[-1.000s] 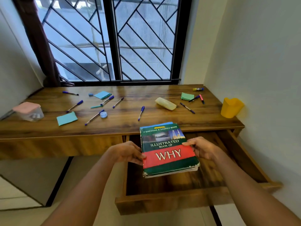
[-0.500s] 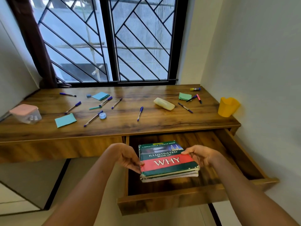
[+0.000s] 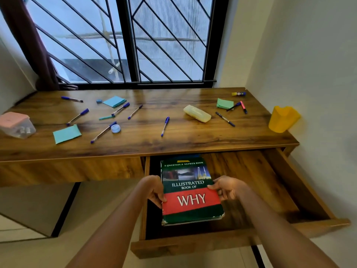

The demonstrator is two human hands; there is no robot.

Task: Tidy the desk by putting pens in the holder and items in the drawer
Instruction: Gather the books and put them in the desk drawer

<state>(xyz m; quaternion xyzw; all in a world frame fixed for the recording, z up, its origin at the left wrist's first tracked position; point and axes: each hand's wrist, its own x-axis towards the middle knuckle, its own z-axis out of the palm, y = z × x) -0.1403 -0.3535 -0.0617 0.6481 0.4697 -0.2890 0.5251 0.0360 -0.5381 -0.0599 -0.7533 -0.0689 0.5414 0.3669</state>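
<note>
Left hand (image 3: 152, 188) and right hand (image 3: 229, 188) clamp book (image 3: 190, 190) in open drawer (image 3: 270, 182); pens litter wooden worktop (image 3: 150, 132); yellow holder (image 3: 283, 118) at 2 o'clock.

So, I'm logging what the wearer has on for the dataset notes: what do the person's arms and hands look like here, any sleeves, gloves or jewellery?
Both forearms are bare as far up as the picture shows, with no sleeve edge in view. The left hand and right hand wear no gloves. No watch, bracelet or ring shows on the visible parts, though some fingers are hidden.
</note>
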